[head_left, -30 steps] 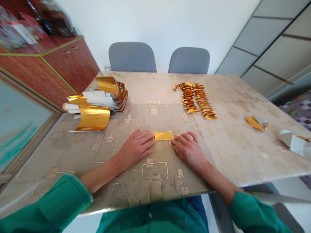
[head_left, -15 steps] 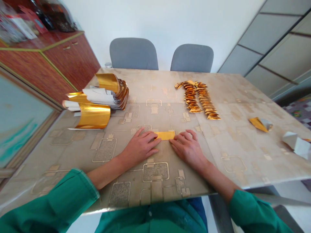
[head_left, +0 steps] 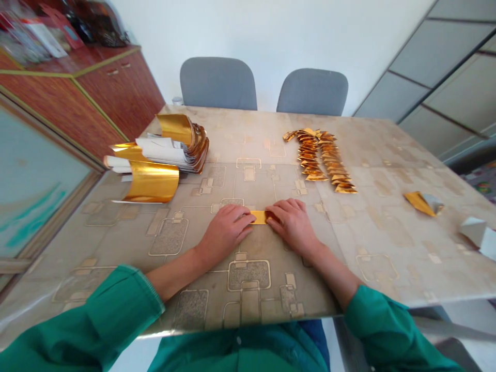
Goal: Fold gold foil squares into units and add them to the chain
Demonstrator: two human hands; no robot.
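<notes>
A narrow folded strip of gold paper [head_left: 259,217] lies on the patterned tablecloth in front of me. My left hand [head_left: 228,226] grips its left end with curled fingers and thumb. At the right end, my right hand [head_left: 292,225] closes round the strip in the same way. Only the middle of the paper shows between the hands; both ends are hidden by fingers. Two rows of folded gold paper pieces [head_left: 336,163] stand beyond my right hand. A stack of gold and white paper sheets [head_left: 155,181], some curling up, rests at the far left.
A loose gold and silver paper scrap [head_left: 420,203] and a white folded paper [head_left: 478,236] lie on the right of the table [head_left: 372,227]. Two grey chairs [head_left: 219,82] stand behind the far edge. A wooden cabinet [head_left: 120,93] is at the back left.
Both hands have closed more tightly round the strip's ends. My right hand has moved a little left, so less gold paper shows between them. The view has shifted slightly.
</notes>
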